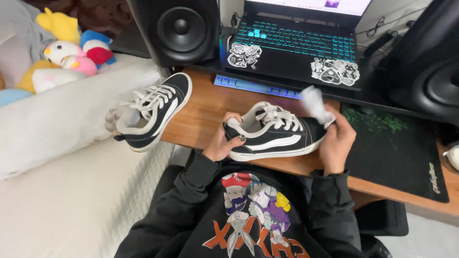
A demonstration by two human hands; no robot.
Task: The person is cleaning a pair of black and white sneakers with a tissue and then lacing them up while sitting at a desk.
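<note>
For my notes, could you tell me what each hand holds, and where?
Left hand grips the shoe by its heel; right hand holds a white wipe at its toe.

Wooden desk (210, 112) bears laptop (296, 43), speakers (177, 28), mat (392, 148), sneaker (153, 112).

A left hand (221, 143) gripped the heel of a black sneaker (275, 133) at centre; the right hand (337, 141), at three o'clock, pressed a white wipe (316, 104) to its toe. A second sneaker (152, 111) lay at nine o'clock on the desk (203, 112) edge.
</note>
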